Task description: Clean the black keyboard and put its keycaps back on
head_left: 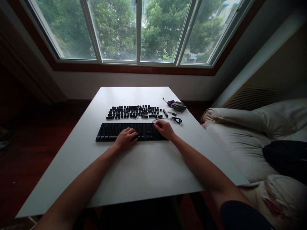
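Note:
A black keyboard (110, 131) lies across the white table, its keycaps apparently off over much of its face. My left hand (126, 136) rests on its lower middle edge, fingers apart and slightly bent, holding nothing visible. At the keyboard's right end my right hand (165, 128) is closed, thumb and fingers pressed together; whatever they pinch is hidden. Loose black keycaps (134, 111) stand in rows just beyond the keyboard. The keyboard's black cable (176, 120) is coiled right of my right hand.
Right of the keycaps lie a small black stick-like piece (165, 112) and another small tool (172, 113). A grey and purple cloth bundle (178, 106) sits near the table's right edge. A pale sofa (235, 137) stands to the right, and a window (137, 32) is behind the table (134, 172).

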Demonstrator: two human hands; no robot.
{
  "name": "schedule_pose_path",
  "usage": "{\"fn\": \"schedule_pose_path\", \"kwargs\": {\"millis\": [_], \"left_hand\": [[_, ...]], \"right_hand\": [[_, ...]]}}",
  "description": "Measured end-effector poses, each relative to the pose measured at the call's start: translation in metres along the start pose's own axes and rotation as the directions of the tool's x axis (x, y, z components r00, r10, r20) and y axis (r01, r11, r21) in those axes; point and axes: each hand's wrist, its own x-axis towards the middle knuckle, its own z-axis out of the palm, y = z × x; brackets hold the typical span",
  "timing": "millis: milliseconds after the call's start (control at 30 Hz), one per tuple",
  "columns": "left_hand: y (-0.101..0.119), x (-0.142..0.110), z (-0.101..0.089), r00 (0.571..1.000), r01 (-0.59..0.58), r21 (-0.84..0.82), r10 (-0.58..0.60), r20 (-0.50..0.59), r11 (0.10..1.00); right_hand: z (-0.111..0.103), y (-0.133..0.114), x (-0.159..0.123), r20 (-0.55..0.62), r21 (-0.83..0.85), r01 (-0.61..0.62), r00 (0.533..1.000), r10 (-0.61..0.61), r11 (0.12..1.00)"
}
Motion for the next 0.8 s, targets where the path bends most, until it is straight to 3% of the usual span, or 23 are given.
{"fn": "schedule_pose_path", "kwargs": {"millis": [100, 300, 600, 800], "left_hand": [[0.000, 0.000, 0.000, 1.000, 0.000, -0.005, 0.000, -0.004, 1.000], [0.001, 0.001, 0.001, 1.000, 0.004, -0.007, -0.004, -0.015, 1.000], [0.002, 0.003, 0.003, 1.000, 0.003, -0.001, -0.003, -0.010, 1.000], [0.003, 0.003, 0.003, 1.000, 0.008, 0.007, -0.008, -0.014, 1.000]], "right_hand": [[-0.004, 0.022, 0.024, -0.088, -0.183, -0.062, 0.995, 0.047, 0.981], [-0.004, 0.049, 0.059, 0.049, -0.470, -0.095, 0.990, 0.134, 0.878], [0.008, 0.048, 0.076, 0.112, -0.593, -0.128, 0.965, 0.239, 0.795], [0.010, 0.050, 0.078, 0.129, -0.579, -0.170, 0.946, 0.296, 0.798]]}}
